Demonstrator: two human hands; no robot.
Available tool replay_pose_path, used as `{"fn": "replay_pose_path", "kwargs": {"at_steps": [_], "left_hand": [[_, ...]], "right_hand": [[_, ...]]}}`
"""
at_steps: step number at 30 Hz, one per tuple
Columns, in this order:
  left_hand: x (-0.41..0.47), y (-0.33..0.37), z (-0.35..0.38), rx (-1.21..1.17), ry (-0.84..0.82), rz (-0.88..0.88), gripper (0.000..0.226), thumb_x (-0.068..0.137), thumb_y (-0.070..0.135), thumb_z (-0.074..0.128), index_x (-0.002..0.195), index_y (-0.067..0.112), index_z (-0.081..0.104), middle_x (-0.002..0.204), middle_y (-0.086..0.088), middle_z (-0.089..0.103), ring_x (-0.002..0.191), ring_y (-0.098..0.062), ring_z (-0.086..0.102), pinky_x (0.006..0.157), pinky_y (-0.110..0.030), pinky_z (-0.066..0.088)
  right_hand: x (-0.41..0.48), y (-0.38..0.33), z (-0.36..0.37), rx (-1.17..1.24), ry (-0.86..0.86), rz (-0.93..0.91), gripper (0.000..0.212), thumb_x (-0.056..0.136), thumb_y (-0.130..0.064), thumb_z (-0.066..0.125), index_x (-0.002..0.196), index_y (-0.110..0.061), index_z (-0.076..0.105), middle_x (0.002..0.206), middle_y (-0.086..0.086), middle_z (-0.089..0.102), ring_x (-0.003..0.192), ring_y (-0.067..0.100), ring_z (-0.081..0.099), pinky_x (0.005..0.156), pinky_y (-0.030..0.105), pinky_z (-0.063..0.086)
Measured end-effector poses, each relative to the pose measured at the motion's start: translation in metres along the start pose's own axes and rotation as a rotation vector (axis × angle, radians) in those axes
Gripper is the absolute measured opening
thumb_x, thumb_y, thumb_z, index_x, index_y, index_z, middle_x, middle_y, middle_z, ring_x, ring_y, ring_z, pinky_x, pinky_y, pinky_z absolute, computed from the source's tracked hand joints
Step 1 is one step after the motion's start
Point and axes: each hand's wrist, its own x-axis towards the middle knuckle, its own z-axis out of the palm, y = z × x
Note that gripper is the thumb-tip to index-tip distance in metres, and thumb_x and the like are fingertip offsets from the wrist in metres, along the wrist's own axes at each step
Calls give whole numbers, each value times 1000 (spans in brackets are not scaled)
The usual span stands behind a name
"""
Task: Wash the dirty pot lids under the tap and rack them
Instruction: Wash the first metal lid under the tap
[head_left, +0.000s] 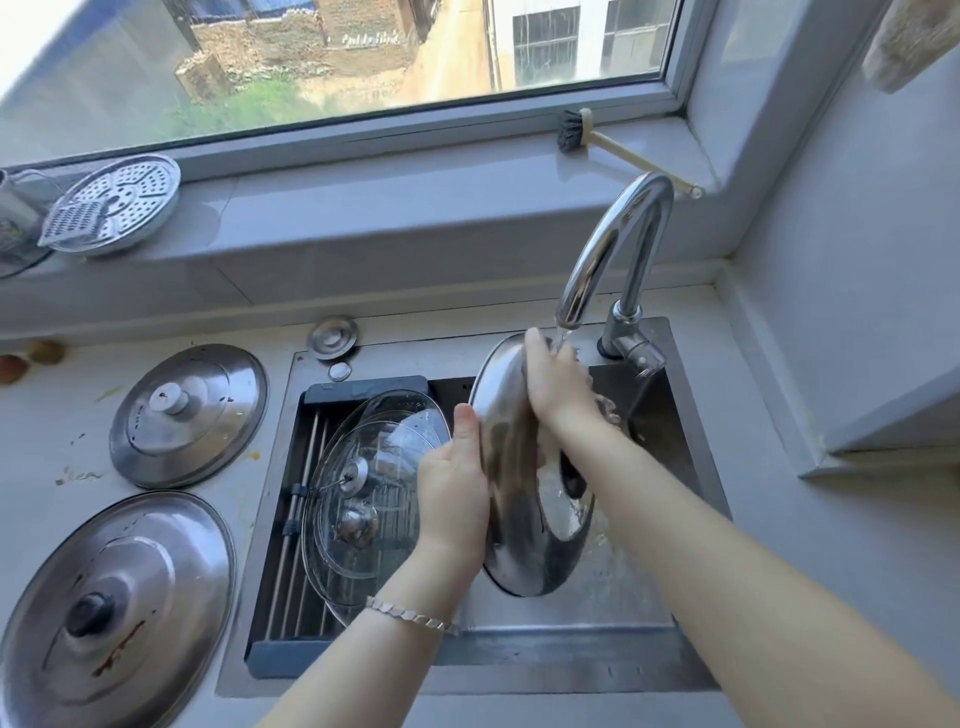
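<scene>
A steel pot lid (524, 551) stands on edge over the sink, under water running from the chrome tap (613, 249). My left hand (454, 483) grips its left rim, thumb up. My right hand (556, 384) lies flat against the lid's upper right side in the stream, fingers straight. Two glass lids (358, 488) lie in the dark rack (291, 519) across the sink's left half. On the counter to the left lie two dirty steel lids, one further back (187, 415) and a larger stained one near the front (114, 608).
The steel sink (649, 639) is set in a pale counter. A sink plug (332, 338) lies behind the rack. On the window sill rest a perforated steamer plate (119, 202) and a dish brush (576, 132). A wall ledge juts out on the right.
</scene>
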Motion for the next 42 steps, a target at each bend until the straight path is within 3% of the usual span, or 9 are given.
{"fn": "replay_pose_path", "kwargs": {"at_steps": [4,8,13,19,22,28,34,38,42], "left_hand": [[-1,-8,-1,5,-40,9,99,57,89,44,70,-8,61,74,-17,55,67,-26,50,64,-38,39],[12,5,1,-193,112,-129,56,93,51,41,69,4,62,66,-10,64,64,-20,60,62,-27,49],[38,17,-20,-479,192,-330,58,90,58,39,103,9,67,98,-8,71,88,-20,67,73,-30,51],[41,12,-27,-495,329,-305,84,69,73,44,116,7,64,113,-14,68,98,-28,68,87,-41,54],[35,10,-20,-535,334,-333,85,62,76,50,113,10,66,110,-11,70,96,-27,69,90,-43,53],[32,18,-12,-533,366,-280,54,85,62,47,98,14,68,98,-6,73,86,-21,70,79,-34,55],[21,15,-12,-483,377,-232,47,90,54,45,75,15,66,70,1,73,66,-15,70,68,-28,57],[27,8,-15,-504,439,-273,56,79,65,51,98,15,68,102,-7,72,90,-25,69,87,-41,53],[27,10,-14,-499,443,-301,49,82,63,49,87,18,66,96,-4,71,89,-23,68,88,-39,52]], "right_hand": [[19,-6,-4,57,34,118,81,78,-59,15,130,-4,46,137,21,44,128,35,37,108,48,28],[-46,-1,24,-187,57,-488,65,92,-40,15,147,-6,16,157,12,9,145,22,4,118,35,1],[-75,54,33,-388,63,-986,64,97,-46,19,140,-3,35,149,13,33,140,21,23,115,32,10],[-65,63,15,-337,-118,-434,76,84,-51,6,149,-12,-1,158,6,-9,143,11,-14,114,27,-12],[-83,45,27,-365,-57,-434,80,82,-52,-1,147,-7,-10,155,13,-19,142,20,-21,112,30,-18],[-84,36,30,-325,-59,-452,89,75,-60,1,149,-10,-3,157,9,-8,144,15,-12,114,31,-11],[-36,37,22,-87,-118,69,78,94,-53,26,147,1,8,156,18,2,145,26,-1,118,39,2],[-71,44,28,-255,-69,-269,74,89,-52,10,149,-9,1,158,7,-4,145,15,-7,117,34,-7],[-72,54,26,-273,-113,-372,72,90,-52,12,149,-13,3,158,3,-2,145,13,-6,117,31,-5]]}}
